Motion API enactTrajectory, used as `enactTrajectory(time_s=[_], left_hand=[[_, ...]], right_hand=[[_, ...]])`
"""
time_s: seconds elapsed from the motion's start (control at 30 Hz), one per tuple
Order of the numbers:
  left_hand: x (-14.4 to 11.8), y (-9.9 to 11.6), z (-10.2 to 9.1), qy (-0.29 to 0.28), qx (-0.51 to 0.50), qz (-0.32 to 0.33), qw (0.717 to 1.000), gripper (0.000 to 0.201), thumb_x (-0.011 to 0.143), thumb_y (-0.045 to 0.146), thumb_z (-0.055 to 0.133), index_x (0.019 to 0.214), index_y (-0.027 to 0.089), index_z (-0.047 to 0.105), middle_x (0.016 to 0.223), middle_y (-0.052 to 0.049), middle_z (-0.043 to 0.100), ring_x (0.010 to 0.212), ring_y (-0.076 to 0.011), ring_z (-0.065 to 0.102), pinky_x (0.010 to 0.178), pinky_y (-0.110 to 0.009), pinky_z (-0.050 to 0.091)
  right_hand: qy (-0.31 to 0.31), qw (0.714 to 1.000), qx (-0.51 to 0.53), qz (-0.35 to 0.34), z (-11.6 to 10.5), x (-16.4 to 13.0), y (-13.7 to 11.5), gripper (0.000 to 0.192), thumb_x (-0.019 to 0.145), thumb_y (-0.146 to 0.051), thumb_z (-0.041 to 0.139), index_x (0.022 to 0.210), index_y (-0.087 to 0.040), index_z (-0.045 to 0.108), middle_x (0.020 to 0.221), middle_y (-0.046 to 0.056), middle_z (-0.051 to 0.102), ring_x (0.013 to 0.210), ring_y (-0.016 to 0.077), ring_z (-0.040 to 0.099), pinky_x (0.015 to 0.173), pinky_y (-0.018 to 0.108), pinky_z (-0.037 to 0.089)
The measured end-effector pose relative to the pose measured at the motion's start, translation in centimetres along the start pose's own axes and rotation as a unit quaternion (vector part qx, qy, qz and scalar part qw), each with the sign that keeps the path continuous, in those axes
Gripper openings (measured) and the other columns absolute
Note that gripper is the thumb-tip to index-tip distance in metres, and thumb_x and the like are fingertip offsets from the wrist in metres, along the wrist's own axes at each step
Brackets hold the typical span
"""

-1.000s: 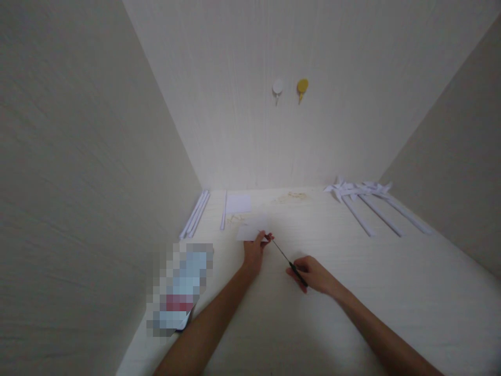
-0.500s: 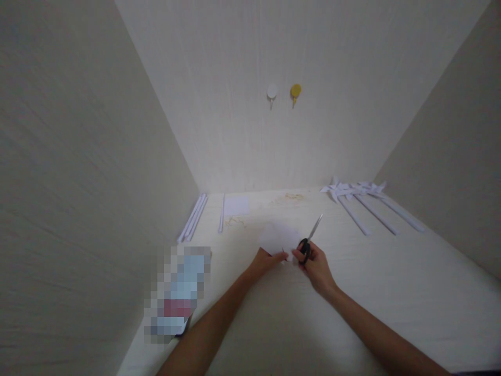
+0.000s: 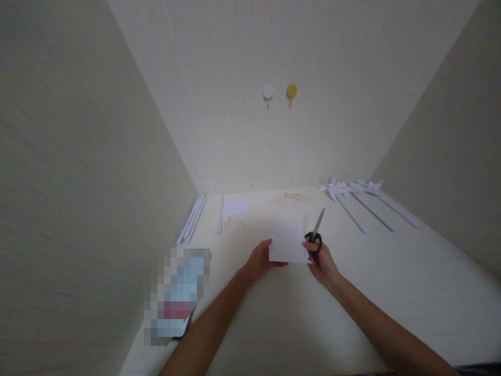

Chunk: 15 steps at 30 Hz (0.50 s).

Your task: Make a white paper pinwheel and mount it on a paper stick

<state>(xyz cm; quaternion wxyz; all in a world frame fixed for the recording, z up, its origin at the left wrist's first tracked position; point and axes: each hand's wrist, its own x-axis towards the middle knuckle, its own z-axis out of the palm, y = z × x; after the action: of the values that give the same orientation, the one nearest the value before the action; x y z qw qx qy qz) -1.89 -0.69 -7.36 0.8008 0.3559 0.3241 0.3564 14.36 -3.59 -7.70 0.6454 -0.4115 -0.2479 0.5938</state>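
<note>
Left hand (image 3: 261, 259) pinches the paper (image 3: 288, 245) by its left edge, held up over mid-desk; right hand (image 3: 321, 259) is closed on scissors (image 3: 315, 235), blades shut and pointing away, likely kept clear of the sheet. Pale desk (image 3: 391, 282) boxed by plain walls; strips (image 3: 190, 218) at far-left corner, pinwheels (image 3: 360, 196) far right, two hooks (image 3: 279, 92) on back wall.

Both forearms are bare, with no sleeves in view. The left hand (image 3: 260, 259) and right hand (image 3: 323, 262) wear no gloves. No rings or watch show.

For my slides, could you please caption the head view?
Left hand and right hand hold a white paper; right also grips scissors.
</note>
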Motion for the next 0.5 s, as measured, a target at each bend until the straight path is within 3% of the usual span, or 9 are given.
enactTrajectory(time_s=[0.2, 0.37, 0.5], left_hand=[[-0.36, -0.34, -0.06, -0.067, 0.047, -0.006, 0.997, 0.028, 0.056, 0.029, 0.063, 0.068, 0.005, 0.059, 0.051, -0.007, 0.057, 0.041, -0.014, 0.053, 0.04, -0.024, 0.04], [-0.82, -0.25, 0.19, -0.085, 0.049, -0.035, 0.995, 0.03, 0.049, 0.018, 0.066, 0.075, 0.007, 0.057, 0.052, -0.005, 0.059, 0.04, -0.0128, 0.052, 0.036, -0.023, 0.039], [-0.87, -0.48, 0.45, -0.074, 0.052, -0.03, 0.995, 0.033, 0.048, 0.016, 0.069, 0.078, 0.009, 0.057, 0.057, -0.003, 0.06, 0.043, -0.0122, 0.053, 0.039, -0.022, 0.04]], right_hand=[[-0.03, 0.999, -0.002, 0.027, -0.26, 0.2, -0.13, 0.018, 0.051, -0.021, 0.068, 0.057, -0.018, 0.052, 0.041, -0.009, 0.038, 0.034, 0.0038, 0.03, 0.034, 0.018, 0.023], [-0.03, 0.999, -0.003, 0.02, -0.39, 0.3, -0.06, 0.019, 0.05, -0.022, 0.071, 0.058, -0.018, 0.054, 0.048, -0.007, 0.044, 0.042, 0.0052, 0.036, 0.038, 0.018, 0.028], [-0.02, 1.0, -0.014, 0.003, -0.39, 0.44, 0.1, 0.024, 0.054, -0.03, 0.07, 0.056, -0.017, 0.05, 0.047, -0.007, 0.043, 0.04, 0.0047, 0.033, 0.037, 0.019, 0.026]])
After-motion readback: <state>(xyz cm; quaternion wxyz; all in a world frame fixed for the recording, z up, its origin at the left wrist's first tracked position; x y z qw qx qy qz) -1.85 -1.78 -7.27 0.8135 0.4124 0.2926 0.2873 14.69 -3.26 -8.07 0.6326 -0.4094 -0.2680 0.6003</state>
